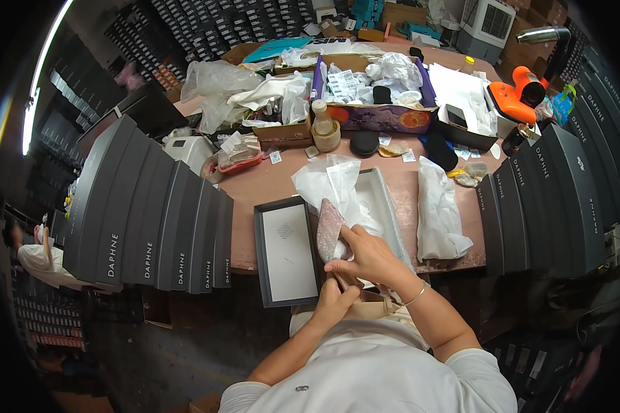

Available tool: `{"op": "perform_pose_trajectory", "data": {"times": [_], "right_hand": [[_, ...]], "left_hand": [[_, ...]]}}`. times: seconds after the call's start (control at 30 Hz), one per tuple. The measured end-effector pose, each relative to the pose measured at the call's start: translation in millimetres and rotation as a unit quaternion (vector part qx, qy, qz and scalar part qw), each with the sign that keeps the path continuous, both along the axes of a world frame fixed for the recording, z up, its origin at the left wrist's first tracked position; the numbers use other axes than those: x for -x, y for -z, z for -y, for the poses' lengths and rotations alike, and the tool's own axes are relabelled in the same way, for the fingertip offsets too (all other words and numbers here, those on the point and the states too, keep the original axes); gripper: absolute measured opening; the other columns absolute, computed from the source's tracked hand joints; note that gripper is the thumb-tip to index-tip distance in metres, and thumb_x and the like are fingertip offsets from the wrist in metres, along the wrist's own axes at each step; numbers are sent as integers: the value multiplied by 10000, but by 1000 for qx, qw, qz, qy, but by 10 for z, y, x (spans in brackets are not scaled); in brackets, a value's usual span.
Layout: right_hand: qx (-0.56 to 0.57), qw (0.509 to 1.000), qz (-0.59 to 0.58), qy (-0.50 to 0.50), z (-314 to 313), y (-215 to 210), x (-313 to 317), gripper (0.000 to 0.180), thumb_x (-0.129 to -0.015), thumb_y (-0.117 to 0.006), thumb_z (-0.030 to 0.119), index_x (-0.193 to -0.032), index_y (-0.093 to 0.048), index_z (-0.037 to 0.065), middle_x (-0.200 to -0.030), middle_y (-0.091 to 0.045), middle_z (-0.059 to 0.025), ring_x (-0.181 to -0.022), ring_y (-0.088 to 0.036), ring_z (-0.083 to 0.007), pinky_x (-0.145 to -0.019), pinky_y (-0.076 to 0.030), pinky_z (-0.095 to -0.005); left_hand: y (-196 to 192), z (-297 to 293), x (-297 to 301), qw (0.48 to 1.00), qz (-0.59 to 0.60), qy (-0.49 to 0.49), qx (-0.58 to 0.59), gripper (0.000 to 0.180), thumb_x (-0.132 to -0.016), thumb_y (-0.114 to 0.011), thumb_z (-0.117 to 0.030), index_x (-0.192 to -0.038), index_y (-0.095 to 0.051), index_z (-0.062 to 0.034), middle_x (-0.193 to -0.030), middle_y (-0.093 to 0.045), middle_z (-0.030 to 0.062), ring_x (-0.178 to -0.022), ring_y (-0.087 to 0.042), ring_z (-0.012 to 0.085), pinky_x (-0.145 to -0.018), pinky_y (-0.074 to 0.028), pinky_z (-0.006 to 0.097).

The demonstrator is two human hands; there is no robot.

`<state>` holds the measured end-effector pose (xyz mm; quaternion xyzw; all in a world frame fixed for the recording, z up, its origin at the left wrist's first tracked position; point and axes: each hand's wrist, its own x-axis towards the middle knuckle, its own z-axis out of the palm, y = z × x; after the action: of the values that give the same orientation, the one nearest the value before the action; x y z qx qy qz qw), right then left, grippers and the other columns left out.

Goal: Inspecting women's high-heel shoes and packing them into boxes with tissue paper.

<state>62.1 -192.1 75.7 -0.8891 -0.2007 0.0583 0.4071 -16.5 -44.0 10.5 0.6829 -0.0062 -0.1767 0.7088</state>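
Observation:
In front of my body I hold a pointed shoe (329,230) with a pink, sparkly toe, its tip turned away from me. My right hand (373,256) is closed round its side. My left hand (332,304) pinches at its nearer end, where beige strap-like parts show; my fingers partly hide them. White tissue paper (327,180) rises behind the toe and spills over an open box (387,199). To the left lies a dark-rimmed shoebox half (260,258) with a white inside. A white paper-wrapped bundle (439,213) rests right of the box.
Dark shoeboxes stand in rows at the left (134,213) and right (558,199) table ends. Along the back sit a purple carton (379,118) of papers, a glue bottle (322,117), a round black tin (364,144) and an orange tool (513,100). A person (41,261) is far left.

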Motion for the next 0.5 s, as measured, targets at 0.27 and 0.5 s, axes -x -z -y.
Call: {"op": "perform_pose_trajectory", "data": {"times": [0.27, 0.5], "right_hand": [[-47, 997, 16, -52, 220, 235, -145, 401, -767, -699, 303, -1000, -667, -22, -757, -631, -177, -702, -629, -307, -653, -495, -373], [94, 972, 190, 99, 486, 577, -358, 362, -734, -758, 341, -930, -657, 53, -830, -596, -106, -764, -599, -277, -678, -456, -389]], "left_hand": [[-87, -75, -80, 988, -90, -42, 119, 500, -837, -645, -127, -1258, -429, 32, -1118, -552, 119, -987, -577, 170, -846, -487, 299], [-154, -259, -185, 973, -150, -81, 156, 566, -854, -625, -130, -1327, -358, 29, -1065, -547, 123, -940, -591, 174, -808, -510, 305]]}}
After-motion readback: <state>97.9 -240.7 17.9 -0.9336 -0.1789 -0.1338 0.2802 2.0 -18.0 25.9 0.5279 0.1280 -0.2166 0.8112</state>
